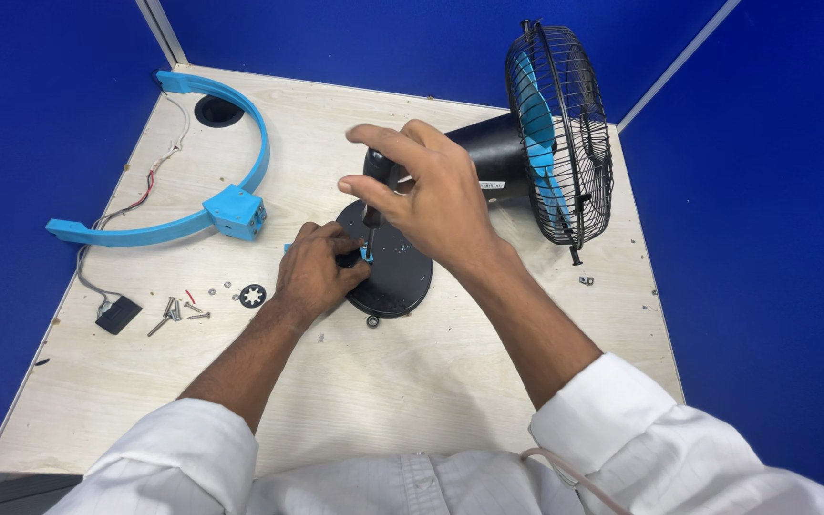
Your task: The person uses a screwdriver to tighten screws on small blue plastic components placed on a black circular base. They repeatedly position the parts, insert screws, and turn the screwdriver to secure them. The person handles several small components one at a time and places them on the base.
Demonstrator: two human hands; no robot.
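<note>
R hand (431,195) grips one screwdriver (375,186) – L hand (315,270) pinches one black disc base (398,272) (one fan (550,133) beside).

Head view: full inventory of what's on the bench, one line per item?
Fan: 1, black wire cage with blue blades, lying at the far right of the table.
Round base plate: 1, black, table centre, under both hands.
Screwdriver: 1, black handle, upright over the base plate.
Curved bracket: 1, blue, far left.
Wires: a thin bundle, white and red, running along the bracket.
Small box: 1, black, near left edge, at the wire's end.
Screws: a loose handful, silver, left of the base plate.
Slotted disc: 1, black and white, beside the screws.
Table: 1, pale wood.
Left hand: steadies the base plate's edge.
Right hand: grips the screwdriver.
</note>
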